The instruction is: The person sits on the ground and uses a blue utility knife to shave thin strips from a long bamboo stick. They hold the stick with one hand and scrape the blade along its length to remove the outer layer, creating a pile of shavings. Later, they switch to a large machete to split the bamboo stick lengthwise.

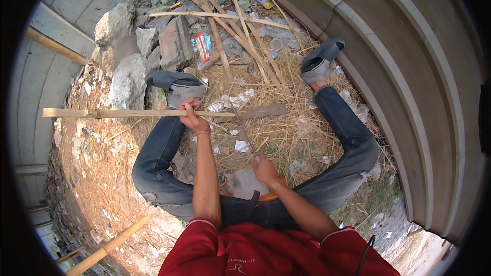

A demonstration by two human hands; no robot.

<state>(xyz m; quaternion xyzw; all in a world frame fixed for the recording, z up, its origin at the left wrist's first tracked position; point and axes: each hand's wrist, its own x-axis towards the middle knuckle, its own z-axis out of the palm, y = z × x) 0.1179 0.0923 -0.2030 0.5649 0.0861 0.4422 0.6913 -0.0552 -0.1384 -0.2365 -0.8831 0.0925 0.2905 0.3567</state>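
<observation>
My left hand (192,116) is closed around a split bamboo strip (117,113), which lies level and reaches far to the left. In my right hand (266,170) is the handle end of a long knife (246,134), its narrow blade seen nearly edge-on. The blade slants up and left and meets the bamboo strip near its right end, right of my left hand. Behind that end, a flat weathered board (263,111) lies on the straw. How deep the blade sits in the bamboo cannot be made out.
Several cut bamboo strips (238,25) lie crossed beyond my feet, beside large rocks (128,79). Straw (302,143) and litter cover the ground between my legs. A corrugated metal wall (404,71) curves along the right. A bamboo pole (107,248) lies at lower left.
</observation>
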